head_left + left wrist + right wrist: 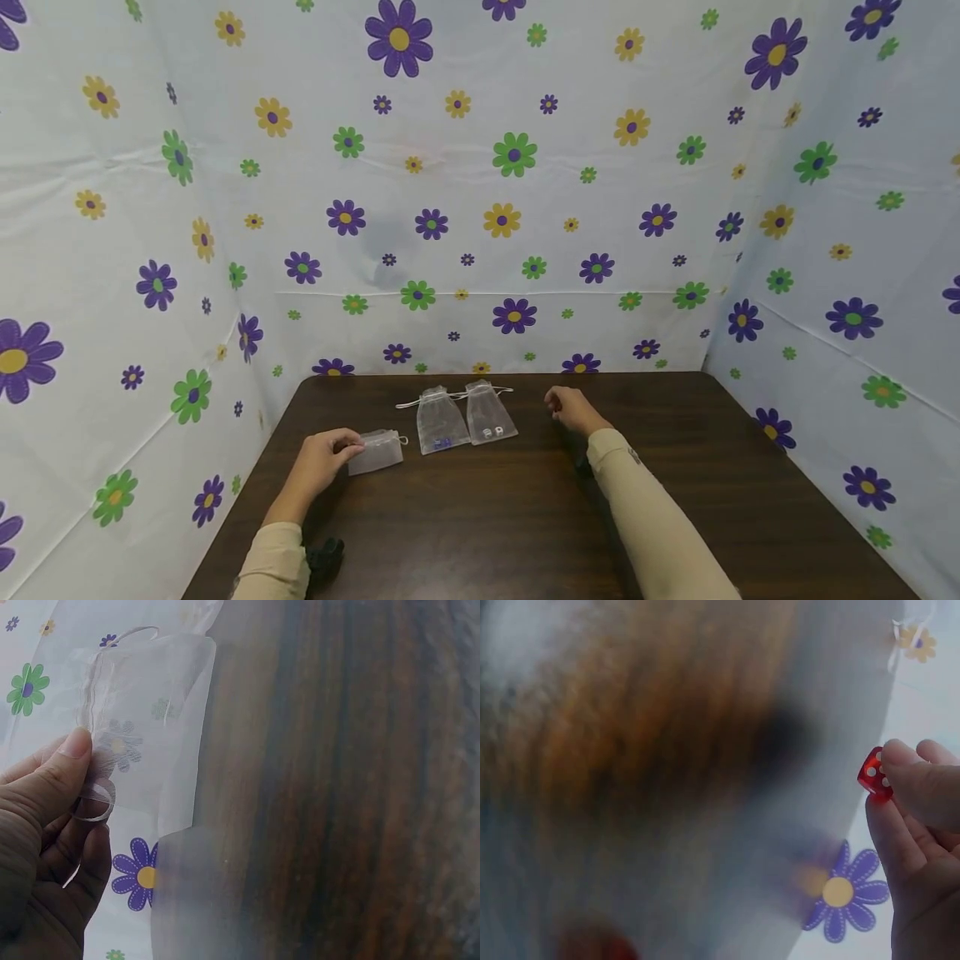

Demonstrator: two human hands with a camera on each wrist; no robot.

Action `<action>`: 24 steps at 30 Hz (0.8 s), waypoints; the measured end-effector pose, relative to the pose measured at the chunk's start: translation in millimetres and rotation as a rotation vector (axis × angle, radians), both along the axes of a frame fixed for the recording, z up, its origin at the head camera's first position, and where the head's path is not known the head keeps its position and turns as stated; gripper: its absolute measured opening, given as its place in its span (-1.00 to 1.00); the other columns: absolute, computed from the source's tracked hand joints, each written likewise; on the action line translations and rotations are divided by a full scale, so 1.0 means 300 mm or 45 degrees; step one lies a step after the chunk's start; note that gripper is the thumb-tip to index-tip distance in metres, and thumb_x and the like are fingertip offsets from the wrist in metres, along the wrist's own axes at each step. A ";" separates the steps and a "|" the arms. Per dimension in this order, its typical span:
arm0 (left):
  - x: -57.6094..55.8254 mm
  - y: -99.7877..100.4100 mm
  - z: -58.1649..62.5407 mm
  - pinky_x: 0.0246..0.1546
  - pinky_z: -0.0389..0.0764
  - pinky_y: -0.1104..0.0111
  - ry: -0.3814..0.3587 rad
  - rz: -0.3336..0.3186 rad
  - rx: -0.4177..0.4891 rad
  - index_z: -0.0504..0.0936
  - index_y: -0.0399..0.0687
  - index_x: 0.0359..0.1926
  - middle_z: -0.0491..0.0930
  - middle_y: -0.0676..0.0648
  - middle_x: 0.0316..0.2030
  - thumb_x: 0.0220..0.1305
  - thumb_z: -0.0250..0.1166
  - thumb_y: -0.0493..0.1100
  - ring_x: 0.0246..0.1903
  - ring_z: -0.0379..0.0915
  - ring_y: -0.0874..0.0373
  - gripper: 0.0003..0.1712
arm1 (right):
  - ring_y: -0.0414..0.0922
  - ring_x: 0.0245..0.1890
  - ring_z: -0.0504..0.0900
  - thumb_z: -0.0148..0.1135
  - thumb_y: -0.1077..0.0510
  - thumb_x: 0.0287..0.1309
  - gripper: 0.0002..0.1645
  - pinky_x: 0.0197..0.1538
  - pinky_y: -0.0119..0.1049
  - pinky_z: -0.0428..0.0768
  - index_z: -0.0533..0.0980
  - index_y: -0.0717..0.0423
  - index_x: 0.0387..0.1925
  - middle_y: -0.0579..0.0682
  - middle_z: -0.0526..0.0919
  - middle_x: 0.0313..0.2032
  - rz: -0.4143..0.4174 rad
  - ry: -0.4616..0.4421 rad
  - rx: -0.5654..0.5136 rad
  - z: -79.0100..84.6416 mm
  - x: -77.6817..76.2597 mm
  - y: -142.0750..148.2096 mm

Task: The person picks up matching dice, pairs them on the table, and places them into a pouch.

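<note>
A small sheer drawstring pouch [378, 452] is pinched by its gathered top between the thumb and fingers of my left hand [321, 463], over the left part of the table. In the left wrist view the pouch [161, 735] looks flat and see-through, with a cord loop by the fingers. My right hand [576, 411] is over the table's back right and pinches a red die [871, 774] with white pips between thumb and finger. In the head view the fingers hide that die.
Two more sheer pouches lie side by side at the back: one pouch [437, 417] with blue dice [442, 443], the other pouch [489, 410] with white dice [492, 432]. The dark wooden table [480, 525] backs onto a flowered cloth [465, 183]. A reddish blur [604, 946] shows low in the right wrist view.
</note>
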State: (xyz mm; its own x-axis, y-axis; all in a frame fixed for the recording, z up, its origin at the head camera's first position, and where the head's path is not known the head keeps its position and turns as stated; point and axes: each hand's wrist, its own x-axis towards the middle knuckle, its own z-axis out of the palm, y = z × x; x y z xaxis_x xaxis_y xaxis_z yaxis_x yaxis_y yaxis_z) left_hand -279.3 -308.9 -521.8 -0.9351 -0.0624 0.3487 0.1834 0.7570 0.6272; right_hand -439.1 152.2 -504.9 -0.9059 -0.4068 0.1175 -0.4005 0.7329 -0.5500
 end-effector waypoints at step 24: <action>0.010 0.009 -0.012 -0.31 0.56 0.28 0.018 0.000 -0.044 0.74 -0.02 -0.33 0.68 0.07 -0.44 0.19 0.48 -0.27 -0.42 0.48 0.17 -0.92 | -0.02 -0.23 0.59 0.30 0.64 0.04 -0.62 -0.12 -0.14 0.62 0.54 0.36 -0.10 0.08 0.60 -0.29 0.005 -0.022 -0.120 -0.078 0.007 0.011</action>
State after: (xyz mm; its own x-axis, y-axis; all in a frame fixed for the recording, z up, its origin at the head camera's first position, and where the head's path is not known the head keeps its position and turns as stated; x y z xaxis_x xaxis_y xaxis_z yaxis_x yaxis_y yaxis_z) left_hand -276.3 -306.2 -525.4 -0.9301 -0.0500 0.3638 0.1919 0.7784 0.5977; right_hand -436.9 155.5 -528.4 -0.9065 -0.3983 0.1400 -0.3933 0.6762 -0.6229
